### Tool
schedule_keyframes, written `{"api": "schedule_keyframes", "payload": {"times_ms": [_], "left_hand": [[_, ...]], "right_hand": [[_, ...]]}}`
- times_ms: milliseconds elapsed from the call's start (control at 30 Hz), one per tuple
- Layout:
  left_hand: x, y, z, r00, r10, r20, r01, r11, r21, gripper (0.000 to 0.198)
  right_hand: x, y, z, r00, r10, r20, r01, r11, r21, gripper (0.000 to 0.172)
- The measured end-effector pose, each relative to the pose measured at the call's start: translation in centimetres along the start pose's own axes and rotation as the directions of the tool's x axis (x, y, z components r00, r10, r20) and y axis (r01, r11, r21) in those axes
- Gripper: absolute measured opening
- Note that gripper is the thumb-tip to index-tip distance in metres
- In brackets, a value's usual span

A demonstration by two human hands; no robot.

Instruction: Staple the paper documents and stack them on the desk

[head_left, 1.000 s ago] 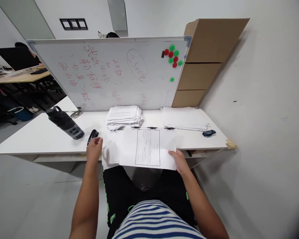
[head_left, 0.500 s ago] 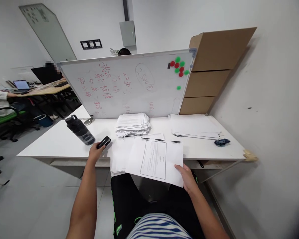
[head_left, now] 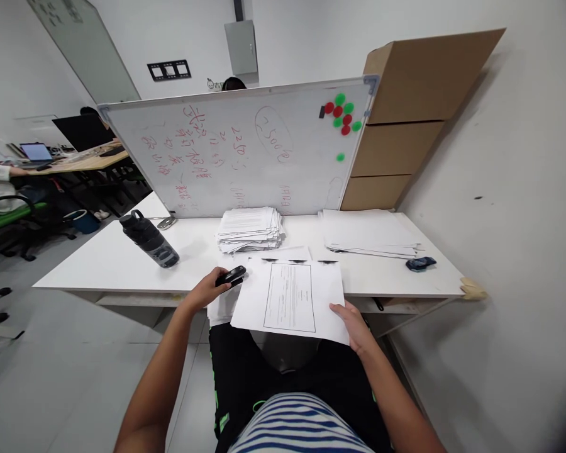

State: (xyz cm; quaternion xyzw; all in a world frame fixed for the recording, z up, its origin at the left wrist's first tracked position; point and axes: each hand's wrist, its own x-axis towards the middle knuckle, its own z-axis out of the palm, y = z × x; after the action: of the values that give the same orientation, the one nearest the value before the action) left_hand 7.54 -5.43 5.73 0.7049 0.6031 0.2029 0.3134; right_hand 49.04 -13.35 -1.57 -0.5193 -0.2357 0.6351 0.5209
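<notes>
Stapler and sheet in hand at the desk edge

The left hand point(head_left: 209, 290) is gripping a black stapler point(head_left: 231, 275) by the printed sheet's point(head_left: 291, 298) upper left corner; the right hand point(head_left: 353, 323) is pinching its lower right corner, print too small to read, papers beneath mostly hidden.

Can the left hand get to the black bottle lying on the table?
Probably yes. The left hand holds a black stapler, but the table between it and the bottle looks bare, with nothing in the way. It would need to free its fingers first.
</notes>
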Motion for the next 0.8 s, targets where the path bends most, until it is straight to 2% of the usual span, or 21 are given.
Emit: {"api": "schedule_keyframes", "payload": {"times_ms": [200, 467, 633, 700, 800], "left_hand": [[1.7, 1.3, 1.1, 0.998, 0.000, 0.056, -0.003, 0.998, 0.061, 0.043], [5.9, 1.5, 2.5, 0.995, -0.042, 0.095, 0.036, 0.997, 0.063, 0.049], [7.4, 2.3, 2.6, 0.985, -0.070, 0.155, 0.060, 0.996, 0.069, 0.055], [7.9, 3.4, 2.6, 0.989, -0.056, 0.138, 0.049, 0.997, 0.059, 0.055], [9.0, 5.3, 3.2, 1.000, 0.003, 0.010, -0.004, 0.998, 0.060, 0.050]], "right_hand": [[0.5, 0.6, -1.1, 1.000, 0.023, 0.021, -0.022, 1.000, -0.015, 0.036], [0.2, 0.6, -0.2, 0.997, 0.043, 0.067, -0.037, 0.996, -0.079, 0.039], [0.1, 1.0, -0.5, 0.995, 0.045, 0.085, -0.039, 0.997, -0.067, 0.039], [0.2, 0.9, -0.7, 0.995, 0.039, 0.095, -0.034, 0.998, -0.058, 0.039], [0.5, 0.6, -0.8, 0.998, 0.020, 0.059, -0.016, 0.998, -0.064, 0.041]]}}
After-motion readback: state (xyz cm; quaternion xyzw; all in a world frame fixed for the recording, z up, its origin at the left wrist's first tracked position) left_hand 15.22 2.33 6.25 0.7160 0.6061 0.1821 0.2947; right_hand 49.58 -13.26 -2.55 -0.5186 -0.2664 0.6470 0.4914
